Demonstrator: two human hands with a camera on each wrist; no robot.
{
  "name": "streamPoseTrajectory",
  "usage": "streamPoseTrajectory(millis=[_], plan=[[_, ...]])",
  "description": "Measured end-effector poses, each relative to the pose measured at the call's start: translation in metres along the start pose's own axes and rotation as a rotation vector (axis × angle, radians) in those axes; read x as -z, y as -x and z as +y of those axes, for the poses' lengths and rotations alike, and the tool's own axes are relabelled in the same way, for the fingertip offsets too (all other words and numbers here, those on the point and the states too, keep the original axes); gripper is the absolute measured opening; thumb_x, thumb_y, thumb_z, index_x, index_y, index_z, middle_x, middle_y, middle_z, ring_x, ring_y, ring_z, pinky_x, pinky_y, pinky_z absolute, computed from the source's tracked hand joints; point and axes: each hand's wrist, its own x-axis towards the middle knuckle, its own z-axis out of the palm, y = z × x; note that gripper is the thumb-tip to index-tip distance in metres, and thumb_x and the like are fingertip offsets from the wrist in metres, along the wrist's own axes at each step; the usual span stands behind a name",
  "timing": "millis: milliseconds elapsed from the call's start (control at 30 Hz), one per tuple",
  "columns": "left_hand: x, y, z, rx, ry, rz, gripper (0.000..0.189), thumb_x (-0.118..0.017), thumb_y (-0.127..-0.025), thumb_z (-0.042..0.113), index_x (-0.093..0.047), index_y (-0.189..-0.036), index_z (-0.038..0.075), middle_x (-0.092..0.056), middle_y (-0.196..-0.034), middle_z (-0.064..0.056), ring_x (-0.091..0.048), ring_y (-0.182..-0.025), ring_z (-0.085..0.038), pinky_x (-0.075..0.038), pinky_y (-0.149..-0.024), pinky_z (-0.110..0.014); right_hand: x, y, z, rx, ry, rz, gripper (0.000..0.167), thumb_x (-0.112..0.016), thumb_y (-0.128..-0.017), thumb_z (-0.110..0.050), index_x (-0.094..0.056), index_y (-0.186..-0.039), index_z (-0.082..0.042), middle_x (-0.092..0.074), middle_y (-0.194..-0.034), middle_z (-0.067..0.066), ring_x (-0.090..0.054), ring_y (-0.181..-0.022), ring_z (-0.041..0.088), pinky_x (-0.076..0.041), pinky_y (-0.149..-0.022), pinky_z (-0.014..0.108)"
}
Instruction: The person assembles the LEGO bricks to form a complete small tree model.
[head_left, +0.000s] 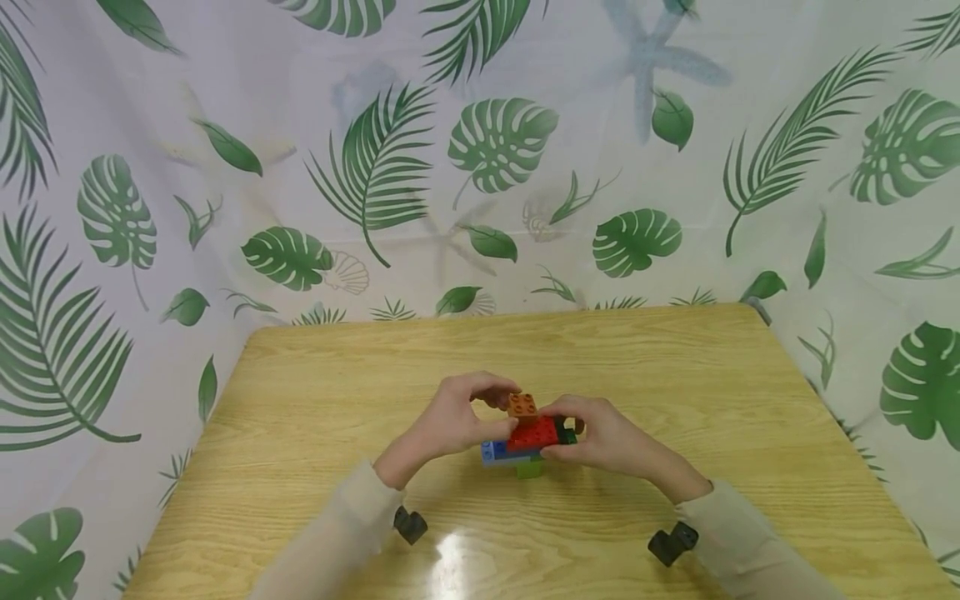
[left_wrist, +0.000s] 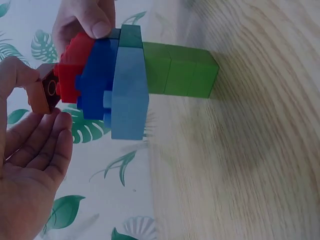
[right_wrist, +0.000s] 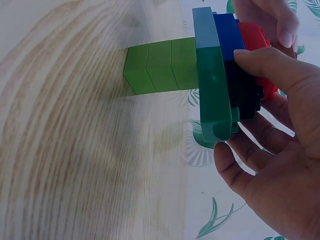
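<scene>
A stack of toy building bricks stands upright on the table. Its post is a column of light green bricks (right_wrist: 160, 67). Across the post lie a light blue brick (left_wrist: 130, 95) and a teal-green brick (right_wrist: 215, 95), topped by a dark blue brick (left_wrist: 100, 82) and a black brick (right_wrist: 243, 92). A red brick (head_left: 536, 433) sits uppermost. My left hand (head_left: 448, 423) pinches a small orange brick (head_left: 522, 406) between thumb and finger, tilted close over the red studs. From the other side, my right hand (head_left: 613, 439) grips the stack's upper layers, thumb against the blue and black bricks.
The wooden table (head_left: 337, 375) extends around the stack on all sides. A leaf-patterned cloth (head_left: 495, 242) hangs behind it and along both sides. Dark wrist cameras (head_left: 672, 543) stick out below both sleeves.
</scene>
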Motion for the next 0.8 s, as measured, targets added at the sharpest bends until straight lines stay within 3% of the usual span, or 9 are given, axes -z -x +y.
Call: streamPoseTrajectory(millis=[133, 367, 700, 800], plan=[[-0.003, 0.001, 0.004, -0.042, 0.006, -0.007, 0.033, -0.078, -0.09, 0.018, -0.074, -0.122, 0.009, -0.077, -0.112, -0.005, -0.073, -0.098, -0.025, -0.059, -0.089, -0.033, 0.0, 0.0, 0.0, 0.021, -0.004, 0.007, 0.044, -0.082, -0.093, -0.029, -0.07, -0.133, -0.014, -0.072, -0.118, -0.002, -0.059, -0.095, 0.007, -0.055, -0.08, 0.043], [-0.008, 0.005, 0.007, -0.04, -0.033, -0.021, 0.033, -0.08, -0.088, 0.016, -0.075, -0.12, 0.009, -0.077, -0.112, -0.005, -0.07, -0.095, -0.012, -0.059, -0.086, -0.027, -0.001, 0.001, 0.0, 0.021, -0.01, 0.006, 0.041, -0.082, -0.093, -0.027, -0.07, -0.131, -0.015, -0.072, -0.116, -0.003, -0.059, -0.095, 0.007, -0.055, -0.08, 0.044], [-0.014, 0.007, 0.002, -0.077, -0.062, -0.039, 0.034, -0.082, -0.086, 0.015, -0.073, -0.119, 0.01, -0.076, -0.11, -0.003, -0.065, -0.092, -0.009, -0.059, -0.085, -0.034, -0.001, 0.002, -0.001, 0.013, 0.0, 0.01, 0.043, -0.082, -0.093, -0.027, -0.07, -0.132, -0.013, -0.072, -0.116, -0.002, -0.06, -0.094, 0.007, -0.055, -0.079, 0.041], [-0.014, 0.006, 0.003, -0.089, -0.07, -0.049, 0.039, -0.081, -0.087, 0.015, -0.07, -0.124, 0.01, -0.074, -0.109, -0.003, -0.065, -0.092, -0.009, -0.059, -0.084, -0.037, 0.0, 0.002, -0.002, 0.007, 0.0, 0.01, 0.044, -0.083, -0.092, -0.027, -0.07, -0.132, -0.013, -0.072, -0.116, -0.002, -0.06, -0.094, 0.007, -0.055, -0.079, 0.039]])
